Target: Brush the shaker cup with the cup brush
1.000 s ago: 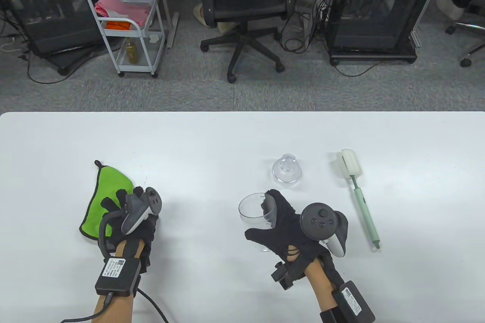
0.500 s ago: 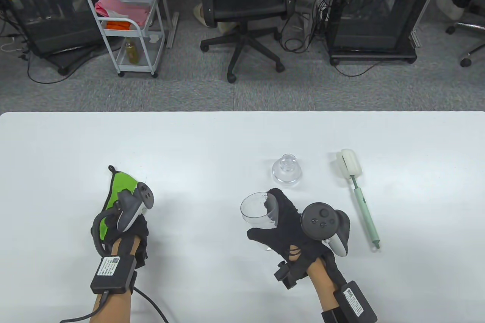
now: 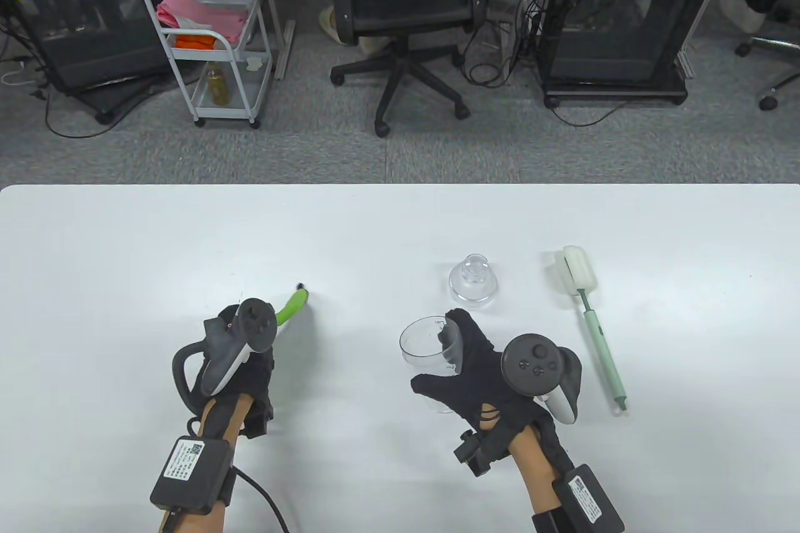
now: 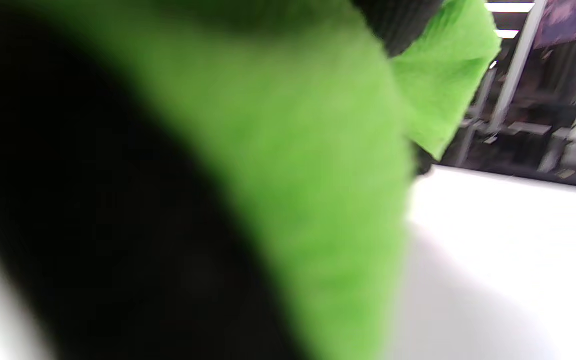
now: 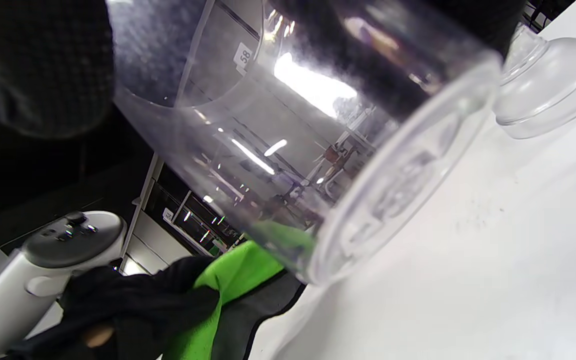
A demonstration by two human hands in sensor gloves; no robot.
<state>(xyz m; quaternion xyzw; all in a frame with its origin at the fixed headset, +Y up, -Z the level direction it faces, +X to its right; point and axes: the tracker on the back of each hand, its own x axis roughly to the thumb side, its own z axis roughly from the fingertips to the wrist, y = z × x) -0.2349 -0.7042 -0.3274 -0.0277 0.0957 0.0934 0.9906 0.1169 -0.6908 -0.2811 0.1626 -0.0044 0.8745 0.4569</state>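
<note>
So the white table (image 3: 375, 233) takes up the whole near half, and the big change from a second ago is the green cloth (image 3: 291, 308): it was lying flat at the left, now the left hand (image 3: 240, 364) has it bunched up and has carried it right toward the middle, with just a green tip poking out past the fingers. The left wrist view is basically all blurry green (image 4: 318, 175), so the hand is closed around it.

The right hand (image 3: 481, 377) hasn't really moved. It grips the clear shaker cup (image 3: 425, 348) near centre, tilted with its mouth to the left (the right wrist view shows the base edge (image 5: 398, 190) down at the table, which the table view hides).

The cup brush (image 3: 594, 327) lies untouched on the table right of that hand, white head far, green handle near. The clear lid (image 3: 473, 283) sits just beyond the cup.

Writing: faint marks on the cup wall, too small to read, and a "58" tag (image 5: 243, 54) seen through the cup.
</note>
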